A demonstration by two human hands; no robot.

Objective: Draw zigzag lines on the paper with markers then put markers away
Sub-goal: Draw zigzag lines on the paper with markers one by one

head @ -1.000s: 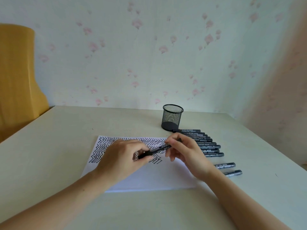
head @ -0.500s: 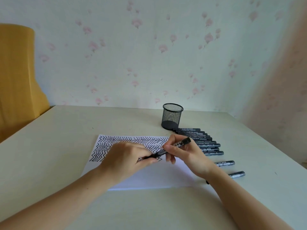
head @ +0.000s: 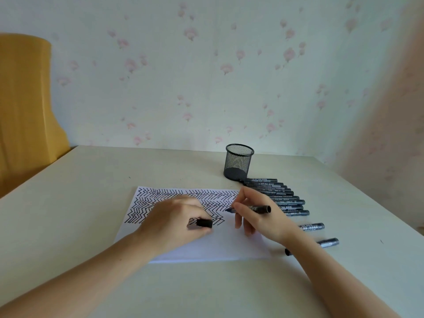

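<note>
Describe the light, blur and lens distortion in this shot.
Head view: soft, even daylight, no glare. Faint shadows under the left hand on the white zigzag-marked paper. Wide-angle lens bends the cream table edges. Printing on the row of black markers is too blurred to read.

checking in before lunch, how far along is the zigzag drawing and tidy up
Done: zigzags fill the top part of the paper. In hand: the right hand holds an uncapped marker, the left hand its cap. Left: the blank lower sheet, then the markers on the table into the empty mesh cup.
</note>
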